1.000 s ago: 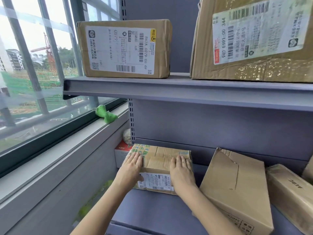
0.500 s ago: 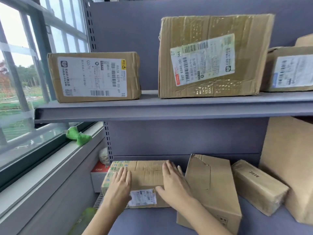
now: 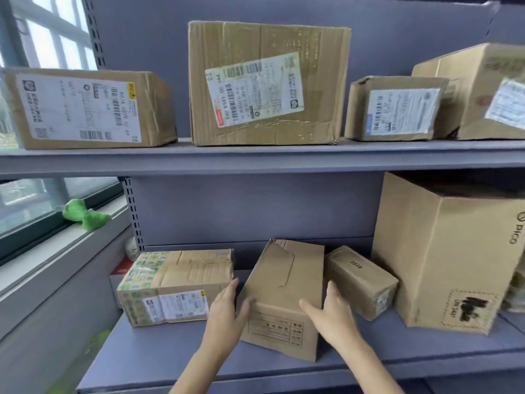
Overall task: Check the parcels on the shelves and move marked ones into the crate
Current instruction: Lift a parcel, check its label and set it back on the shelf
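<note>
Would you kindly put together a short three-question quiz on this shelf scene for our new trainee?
1. True or false: both hands, left hand and right hand, are at the sides of the tilted middle box on the lower shelf.
2. How many parcels stand on the upper shelf?
3. Which lower-shelf box bears a black scribble: A) the green-taped box, B) the tall box, C) the small box?

Key: 1 true; 2 four; 3 B.
</note>
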A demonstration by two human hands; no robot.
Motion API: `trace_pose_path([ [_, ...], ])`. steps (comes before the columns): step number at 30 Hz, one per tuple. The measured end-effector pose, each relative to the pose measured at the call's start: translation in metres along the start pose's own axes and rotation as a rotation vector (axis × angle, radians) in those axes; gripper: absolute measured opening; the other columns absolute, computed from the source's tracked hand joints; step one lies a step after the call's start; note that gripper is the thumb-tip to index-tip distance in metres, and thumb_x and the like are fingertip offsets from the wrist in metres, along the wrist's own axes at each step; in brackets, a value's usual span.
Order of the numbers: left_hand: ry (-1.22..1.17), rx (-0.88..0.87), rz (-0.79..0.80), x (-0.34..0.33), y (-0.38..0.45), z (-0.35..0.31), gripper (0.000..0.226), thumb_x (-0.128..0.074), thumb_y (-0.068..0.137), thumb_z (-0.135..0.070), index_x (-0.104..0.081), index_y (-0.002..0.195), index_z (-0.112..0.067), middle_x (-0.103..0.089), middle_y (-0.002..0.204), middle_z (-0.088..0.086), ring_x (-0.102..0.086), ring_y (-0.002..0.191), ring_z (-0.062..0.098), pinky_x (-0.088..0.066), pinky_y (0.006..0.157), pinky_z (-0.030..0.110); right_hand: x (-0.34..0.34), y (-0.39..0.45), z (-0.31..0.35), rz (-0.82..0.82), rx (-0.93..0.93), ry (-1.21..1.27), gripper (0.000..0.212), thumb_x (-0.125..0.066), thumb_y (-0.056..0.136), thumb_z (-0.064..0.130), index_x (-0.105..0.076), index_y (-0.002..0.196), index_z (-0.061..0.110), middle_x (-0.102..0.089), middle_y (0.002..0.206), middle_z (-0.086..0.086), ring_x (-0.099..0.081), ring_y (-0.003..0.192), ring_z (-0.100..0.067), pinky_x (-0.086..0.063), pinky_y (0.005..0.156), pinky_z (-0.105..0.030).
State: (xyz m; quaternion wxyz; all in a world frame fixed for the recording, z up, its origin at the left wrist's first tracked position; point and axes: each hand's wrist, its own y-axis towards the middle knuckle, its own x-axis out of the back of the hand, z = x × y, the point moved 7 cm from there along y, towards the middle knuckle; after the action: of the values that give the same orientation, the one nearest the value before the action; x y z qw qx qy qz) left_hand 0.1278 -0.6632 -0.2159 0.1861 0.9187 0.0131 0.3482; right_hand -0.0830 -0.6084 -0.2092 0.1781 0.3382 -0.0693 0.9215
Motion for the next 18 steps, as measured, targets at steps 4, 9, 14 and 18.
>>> trace_pose_path([
  [4, -0.121, 0.186, -0.014, -0.015, -0.008, -0.003, 0.050, -0.047, 0.096, -0.030, -0.038, 0.140, -0.007, -0.055, 0.132, 0.012, -0.051, 0.117, 0.025, -0.038, 0.089, 0.028, -0.026, 0.006, -0.027, 0.241, -0.150, 0.185, 0.078, -0.044, 0.087, 0.057, -0.021, 0.146, 0.011, -0.036, 0.147, -0.008, -0.035, 0.133, -0.025, -0.033, 0.105, -0.035],
  [9, -0.242, 0.294, -0.095, -0.019, -0.034, -0.014, 0.039, -0.049, 0.094, -0.031, -0.048, 0.128, -0.013, -0.057, 0.102, -0.002, -0.050, 0.093, 0.014, -0.036, 0.074, 0.025, -0.019, 0.003, -0.034, 0.248, -0.057, 0.395, 0.048, -0.046, 0.093, 0.039, -0.039, 0.135, 0.016, -0.050, 0.129, -0.002, -0.046, 0.110, -0.017, -0.034, 0.086, -0.027],
  [14, -0.321, 0.347, -0.124, -0.031, -0.071, -0.039, 0.010, -0.056, 0.090, -0.031, -0.061, 0.093, -0.023, -0.065, 0.095, -0.007, -0.058, 0.088, 0.003, -0.043, 0.064, 0.012, 0.007, -0.001, -0.064, 0.217, -0.030, 0.559, 0.028, -0.049, 0.091, 0.024, -0.053, 0.119, 0.018, -0.061, 0.108, 0.001, -0.055, 0.098, -0.017, -0.042, 0.075, -0.032],
  [18, -0.373, 0.413, -0.192, -0.045, -0.095, -0.050, 0.009, -0.059, 0.087, -0.038, -0.061, 0.093, -0.030, -0.058, 0.104, -0.006, -0.056, 0.093, 0.001, -0.044, 0.074, 0.022, 0.018, -0.014, -0.082, 0.280, 0.044, 0.656, 0.025, -0.050, 0.091, 0.014, -0.055, 0.113, 0.025, -0.064, 0.102, 0.011, -0.058, 0.094, -0.008, -0.044, 0.070, -0.023],
])
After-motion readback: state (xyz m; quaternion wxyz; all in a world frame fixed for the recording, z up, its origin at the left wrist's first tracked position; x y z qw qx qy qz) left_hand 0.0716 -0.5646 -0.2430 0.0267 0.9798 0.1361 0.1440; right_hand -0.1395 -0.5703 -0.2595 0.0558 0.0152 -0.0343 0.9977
